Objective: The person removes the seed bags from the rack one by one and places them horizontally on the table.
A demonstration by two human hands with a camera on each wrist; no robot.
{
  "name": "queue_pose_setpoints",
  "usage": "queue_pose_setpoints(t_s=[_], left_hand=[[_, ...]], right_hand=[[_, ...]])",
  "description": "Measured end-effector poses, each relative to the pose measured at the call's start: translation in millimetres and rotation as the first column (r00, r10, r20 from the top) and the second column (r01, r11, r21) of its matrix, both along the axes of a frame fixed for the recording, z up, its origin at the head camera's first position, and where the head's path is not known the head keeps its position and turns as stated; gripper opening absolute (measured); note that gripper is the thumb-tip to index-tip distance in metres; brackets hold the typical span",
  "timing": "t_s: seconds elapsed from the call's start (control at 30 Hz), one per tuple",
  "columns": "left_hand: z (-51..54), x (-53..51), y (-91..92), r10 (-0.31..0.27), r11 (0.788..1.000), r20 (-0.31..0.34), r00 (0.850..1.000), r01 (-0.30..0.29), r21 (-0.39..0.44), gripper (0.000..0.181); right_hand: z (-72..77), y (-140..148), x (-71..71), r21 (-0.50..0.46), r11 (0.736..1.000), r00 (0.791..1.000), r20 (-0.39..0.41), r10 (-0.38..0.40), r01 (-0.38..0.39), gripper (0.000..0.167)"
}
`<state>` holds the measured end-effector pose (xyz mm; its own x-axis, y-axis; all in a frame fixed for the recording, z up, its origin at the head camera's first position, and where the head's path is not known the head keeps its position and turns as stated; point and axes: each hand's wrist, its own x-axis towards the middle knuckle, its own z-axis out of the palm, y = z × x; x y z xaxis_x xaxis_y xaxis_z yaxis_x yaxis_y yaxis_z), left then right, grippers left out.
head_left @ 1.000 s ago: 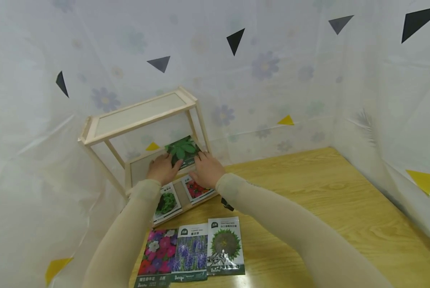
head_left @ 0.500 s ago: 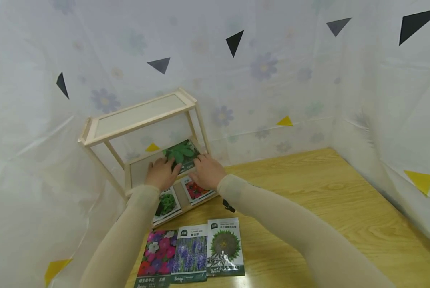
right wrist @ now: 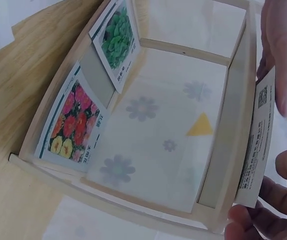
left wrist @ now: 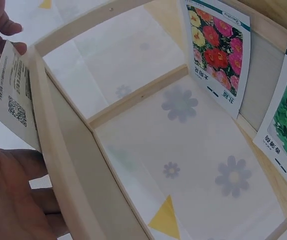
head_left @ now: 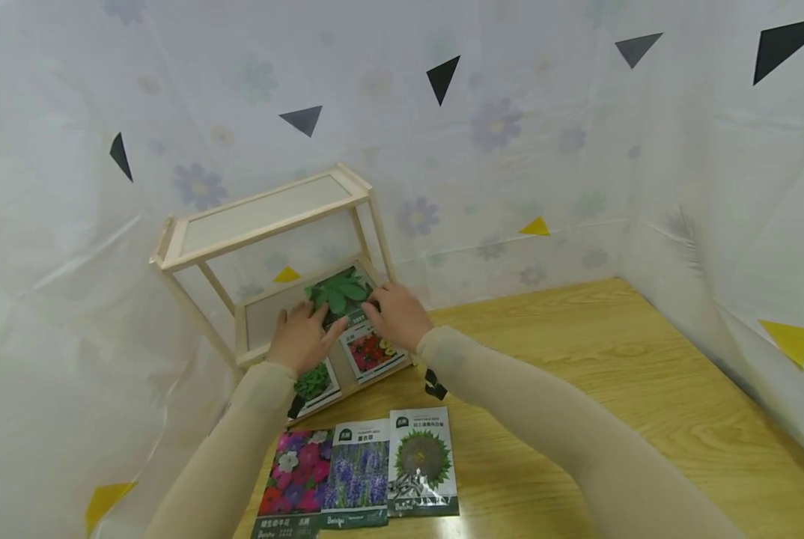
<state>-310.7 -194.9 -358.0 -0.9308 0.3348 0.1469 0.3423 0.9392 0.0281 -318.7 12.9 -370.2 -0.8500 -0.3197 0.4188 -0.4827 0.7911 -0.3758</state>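
Packet, rectangular and green-leaf-printed point(head_left: 338, 292), is closely flanked by the spread left hand point(head_left: 301, 338) and right hand point(head_left: 399, 317), whose pinch cannot be confirmed.

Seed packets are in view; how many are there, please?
6: pink packet, purple packet and sunflower packet on the table; red packet and leafy packet on the bottom shelf; green packet at the middle shelf. Others may be hidden.

Glossy seed packets point(head_left: 421, 464), smooth wooden rack point(head_left: 267, 232), wood-grain tabletop point(head_left: 543, 359)
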Motion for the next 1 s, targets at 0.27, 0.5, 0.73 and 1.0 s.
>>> queue_pose_setpoints(t_s=[0.27,0.5,0.73,1.0], left_hand=[[2.7,19.5,4.1,-0.006,1.000,-0.013,1.000,0.006,0.030,0.093],[-4.6,36.5,6.8,0.004,0.992,-0.086,0.996,0.006,0.123,0.086],[-20.5,48.2,9.0,0.037,0.953,-0.295,0.955,0.055,0.298,0.065],[-42.8,58.4,15.8,0.135,0.814,-0.329,0.935,0.085,0.575,0.052]], right_hand=[[3.6,6,1.1,-0.171,0.985,0.995,0.102,0.006,0.011,0.025],[7.7,9,5.1,-0.254,0.967,0.981,0.190,0.037,0.013,0.031],[5.6,10,4.7,-0.280,0.960,0.971,0.233,0.047,0.021,0.036],[1.2,16,8.4,-0.331,0.943,0.949,0.303,0.089,0.018,0.057]])
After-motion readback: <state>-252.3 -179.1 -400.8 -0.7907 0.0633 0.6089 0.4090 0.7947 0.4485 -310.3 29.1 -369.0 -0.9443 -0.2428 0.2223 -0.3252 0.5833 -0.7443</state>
